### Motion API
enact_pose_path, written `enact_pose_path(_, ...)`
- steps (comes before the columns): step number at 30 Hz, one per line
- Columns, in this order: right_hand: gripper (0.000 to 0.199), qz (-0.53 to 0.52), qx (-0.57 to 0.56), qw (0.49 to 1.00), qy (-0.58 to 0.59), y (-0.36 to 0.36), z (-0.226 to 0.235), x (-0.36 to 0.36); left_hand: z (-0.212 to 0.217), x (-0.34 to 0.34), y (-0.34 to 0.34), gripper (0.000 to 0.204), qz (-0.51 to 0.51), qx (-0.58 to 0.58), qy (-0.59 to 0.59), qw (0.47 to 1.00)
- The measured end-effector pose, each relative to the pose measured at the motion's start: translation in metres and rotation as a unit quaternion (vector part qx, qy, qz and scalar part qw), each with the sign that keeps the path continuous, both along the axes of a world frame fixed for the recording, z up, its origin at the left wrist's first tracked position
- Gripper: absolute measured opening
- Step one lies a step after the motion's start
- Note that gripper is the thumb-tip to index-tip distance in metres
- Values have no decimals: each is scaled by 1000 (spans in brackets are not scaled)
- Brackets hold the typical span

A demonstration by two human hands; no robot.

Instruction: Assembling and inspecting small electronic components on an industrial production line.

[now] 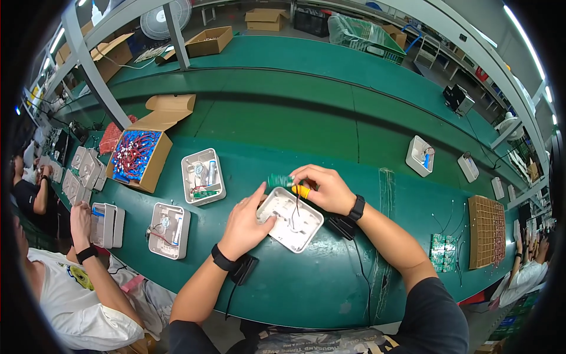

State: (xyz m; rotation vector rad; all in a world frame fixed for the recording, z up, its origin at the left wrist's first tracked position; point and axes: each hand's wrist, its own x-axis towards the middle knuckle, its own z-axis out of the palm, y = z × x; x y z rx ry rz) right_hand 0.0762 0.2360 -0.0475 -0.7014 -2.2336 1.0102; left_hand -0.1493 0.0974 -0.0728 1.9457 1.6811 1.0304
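Note:
A white plastic housing lies tilted on the table in front of me, open side up, with a dark wire running down into it. My left hand grips its left edge, thumb over the rim and fingers along the side. Above its far edge is a green circuit board, slightly blurred. My right hand pinches the board's right end. A yellow piece shows under my right fingers; its kind cannot be made out. Both wrists wear black bands, with a dark box on a cable beside each.
On the left are filled white housings and a cardboard box of blue parts with red wires. Circuit boards and a brown divided tray lie right. A co-worker's hand works at the left; more housings stand far right.

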Motion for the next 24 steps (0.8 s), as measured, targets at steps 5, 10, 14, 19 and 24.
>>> enact_pose_path(5,24,154,169,973,-45,-5,6,1,3,1,1,77,-19,-101,-152,983)
enact_pose_path(10,21,152,201,959,-130,-21,15,2,3,-4,2,62,-46,-3,-13,999)
enact_pose_path(14,18,151,243,942,-177,-30,20,3,3,-1,1,51,-57,48,-11,997)
enact_pose_path(19,16,118,261,925,-249,-45,21,4,4,2,-1,38,-73,80,8,994)
enact_pose_path(24,15,116,261,926,-248,-45,19,3,1,-1,-2,25,-87,119,60,987)
